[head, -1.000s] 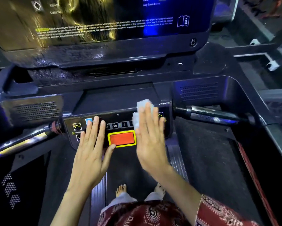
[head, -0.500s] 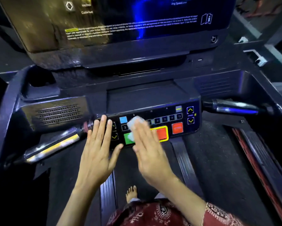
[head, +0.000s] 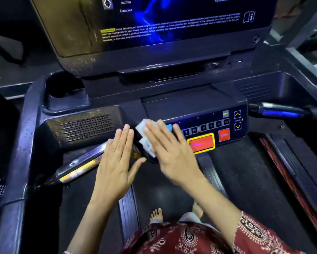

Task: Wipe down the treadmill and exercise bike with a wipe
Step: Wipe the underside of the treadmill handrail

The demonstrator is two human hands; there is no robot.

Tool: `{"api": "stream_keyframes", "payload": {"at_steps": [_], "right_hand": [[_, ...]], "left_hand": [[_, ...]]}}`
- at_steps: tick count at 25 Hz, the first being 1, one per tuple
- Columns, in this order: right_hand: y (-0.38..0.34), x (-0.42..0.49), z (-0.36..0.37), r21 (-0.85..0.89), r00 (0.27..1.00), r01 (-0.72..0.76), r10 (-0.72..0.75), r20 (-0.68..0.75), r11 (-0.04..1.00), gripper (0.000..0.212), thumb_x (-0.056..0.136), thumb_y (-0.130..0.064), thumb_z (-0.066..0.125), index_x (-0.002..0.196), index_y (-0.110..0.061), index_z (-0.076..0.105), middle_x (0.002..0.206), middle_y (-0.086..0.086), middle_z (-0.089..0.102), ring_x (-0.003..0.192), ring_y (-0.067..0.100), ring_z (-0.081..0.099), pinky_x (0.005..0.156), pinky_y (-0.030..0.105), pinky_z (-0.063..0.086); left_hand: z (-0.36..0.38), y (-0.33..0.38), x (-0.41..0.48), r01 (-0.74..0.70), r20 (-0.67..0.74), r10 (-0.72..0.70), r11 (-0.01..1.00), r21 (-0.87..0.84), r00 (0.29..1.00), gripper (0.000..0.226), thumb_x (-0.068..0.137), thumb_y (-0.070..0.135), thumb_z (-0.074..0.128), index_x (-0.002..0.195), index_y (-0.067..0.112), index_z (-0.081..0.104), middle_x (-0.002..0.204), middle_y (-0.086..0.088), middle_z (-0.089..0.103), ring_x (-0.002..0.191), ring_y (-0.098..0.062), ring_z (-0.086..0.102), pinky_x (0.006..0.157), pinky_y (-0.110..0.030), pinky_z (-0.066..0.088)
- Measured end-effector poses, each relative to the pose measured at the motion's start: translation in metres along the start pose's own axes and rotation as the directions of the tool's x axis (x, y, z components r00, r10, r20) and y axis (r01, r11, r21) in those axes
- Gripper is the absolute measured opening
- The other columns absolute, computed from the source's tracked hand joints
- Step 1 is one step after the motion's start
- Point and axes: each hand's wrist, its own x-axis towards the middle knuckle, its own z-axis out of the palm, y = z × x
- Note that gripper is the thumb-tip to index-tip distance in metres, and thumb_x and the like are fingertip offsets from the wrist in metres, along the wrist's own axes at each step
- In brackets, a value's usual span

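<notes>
Flat right hand [head: 170, 154] presses the white wipe [head: 145, 136] on the treadmill control panel [head: 209, 123].
The wipe shows past its straight fingertips. The left hand [head: 115, 162] is just beside it, also flat and holding nothing, over the silver grip bar [head: 80, 162]. A red button [head: 201, 143] is right of the right hand.

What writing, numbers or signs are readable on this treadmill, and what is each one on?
"Incline": on the screen.
"Calories": on the screen, just below.
"i" inside a book sign: screen's right side.
"10": a key in the control panel number row; its neighbours are too blurred.
"STOP", blurred but likely: the small red button.
Up and down arrows: panel's right end.
Fine print across the screen: too small to read.
</notes>
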Motion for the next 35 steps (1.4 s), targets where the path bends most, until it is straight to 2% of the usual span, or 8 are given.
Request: {"api": "stream_keyframes", "payload": {"at_steps": [4, 7, 10, 14, 19, 24, 29, 35], "right_hand": [[0.002, -0.018, -0.007, 0.062, 0.949, -0.307, 0.311, -0.053, 0.950, 0.055, 0.098, -0.005, 0.038, 0.149, -0.001, 0.020, 0.158, 0.012, 0.018, 0.147, 0.026, 0.012, 0.120, 0.039, 0.008], [-0.020, -0.018, 0.003, 0.116, 0.988, -0.152, 0.155, -0.018, 0.982, 0.055, 0.096, -0.004, 0.042, 0.147, 0.001, 0.023, 0.157, 0.013, 0.019, 0.147, 0.028, 0.012, 0.120, 0.039, 0.009], [-0.026, 0.028, 0.004, 0.068, 1.000, 0.010, -0.012, 0.027, 0.998, 0.045, 0.096, -0.015, 0.042, 0.136, 0.004, 0.044, 0.142, 0.021, 0.045, 0.133, 0.034, 0.036, 0.117, 0.041, 0.019], [-0.035, 0.065, 0.003, -0.033, 0.993, -0.114, 0.112, -0.035, 0.993, 0.035, 0.096, -0.020, 0.034, 0.107, 0.000, 0.061, 0.099, 0.013, 0.059, 0.088, 0.031, 0.053, 0.094, 0.044, 0.041], [-0.003, -0.003, 0.001, -0.133, 0.991, -0.105, 0.093, -0.094, 0.985, 0.048, 0.096, -0.010, 0.043, 0.142, 0.001, 0.039, 0.148, 0.018, 0.039, 0.139, 0.031, 0.034, 0.115, 0.046, 0.024], [0.008, -0.017, -0.005, -0.080, 0.931, -0.351, 0.340, -0.130, 0.933, 0.053, 0.100, -0.015, 0.032, 0.147, 0.005, 0.019, 0.155, 0.023, 0.015, 0.146, 0.034, 0.013, 0.120, 0.045, 0.008], [0.000, -0.033, 0.018, -0.023, 0.989, 0.125, -0.127, -0.081, 0.992, 0.038, 0.102, -0.009, 0.033, 0.139, 0.004, 0.035, 0.148, 0.017, 0.032, 0.142, 0.030, 0.026, 0.118, 0.043, 0.022], [0.077, -0.079, -0.009, -0.109, 0.983, 0.094, -0.109, -0.144, 0.990, 0.040, 0.097, 0.009, 0.030, 0.136, 0.003, 0.040, 0.144, 0.013, 0.042, 0.137, 0.031, 0.038, 0.116, 0.045, 0.025]], "left_hand": [[0.002, 0.001, -0.001, -0.009, -0.011, 0.009, 0.999, 0.031, 1.000, 0.069, 0.098, 0.049, 0.032, 0.148, 0.003, 0.018, 0.156, -0.009, 0.019, 0.146, -0.021, 0.011, 0.120, -0.033, 0.005], [0.002, -0.001, -0.001, -0.018, -0.026, 0.019, 0.999, 0.040, 0.999, 0.069, 0.097, 0.047, 0.035, 0.147, 0.001, 0.023, 0.155, -0.011, 0.023, 0.145, -0.024, 0.017, 0.120, -0.034, 0.006], [0.002, -0.004, -0.002, 0.012, -0.058, -0.011, 1.000, 0.021, 0.998, 0.065, 0.095, 0.041, 0.039, 0.144, -0.001, 0.028, 0.152, -0.013, 0.028, 0.142, -0.027, 0.022, 0.119, -0.037, 0.009], [0.002, -0.004, -0.002, 0.013, -0.081, -0.012, 1.000, 0.016, 0.997, 0.061, 0.100, 0.042, 0.031, 0.142, -0.003, 0.032, 0.149, -0.015, 0.034, 0.139, -0.028, 0.026, 0.117, -0.038, 0.013], [0.004, -0.002, -0.003, 0.030, -0.106, -0.032, 0.999, -0.021, 0.994, 0.066, 0.096, 0.046, 0.039, 0.142, -0.001, 0.032, 0.149, -0.014, 0.034, 0.139, -0.029, 0.027, 0.117, -0.038, 0.014], [0.004, 0.001, -0.003, -0.005, -0.113, 0.003, 1.000, -0.018, 0.994, 0.068, 0.096, 0.043, 0.040, 0.144, -0.001, 0.025, 0.151, -0.013, 0.028, 0.142, -0.028, 0.021, 0.119, -0.035, 0.008], [0.011, 0.016, 0.001, -0.065, -0.099, 0.056, 0.993, -0.099, 0.994, 0.064, 0.100, 0.043, 0.035, 0.146, 0.002, 0.021, 0.153, -0.012, 0.022, 0.147, -0.019, 0.010, 0.120, -0.034, 0.008], [0.016, 0.047, 0.023, -0.083, -0.128, 0.075, 0.995, -0.051, 0.989, 0.058, 0.096, 0.030, 0.043, 0.144, 0.001, 0.029, 0.155, -0.008, 0.020, 0.147, -0.016, 0.008, 0.120, -0.033, 0.007]]}}
